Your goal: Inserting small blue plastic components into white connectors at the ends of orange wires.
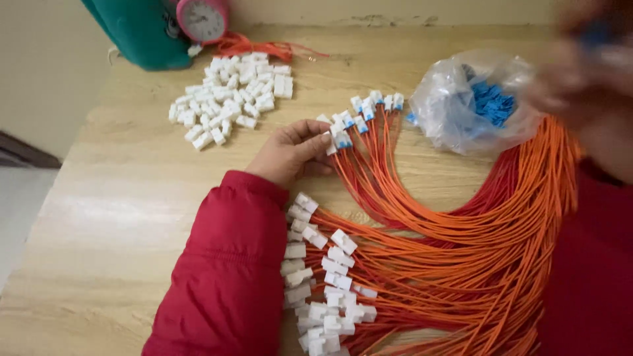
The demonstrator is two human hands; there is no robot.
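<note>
The left hand, coming out of a padded red sleeve, lies on the wooden table and pinches with thumb and fingertips one white connector with a blue insert at the end of an orange wire. This connector belongs to a fan of similar ends that spreads up and to the right of the fingers. The right hand is raised near the camera at the upper right corner and it is very blurred; something blue seems to be in it, but I cannot tell if the fingers are closed or loose. The thin, smooth orange wires make a big curved bundle that fills the right half of the table, and its lower ends carry plain white plastic connectors, blocky and small, lying just beside the sleeve. A crumpled clear plastic bag with small blue parts inside rests on the wires near the far edge. A loose pile of white plastic housings is at the far left part, well apart from the hand. Behind it stand a teal object and a round pink clock. The left side of the table, with pale wood grain, is open up to its left edge.
</note>
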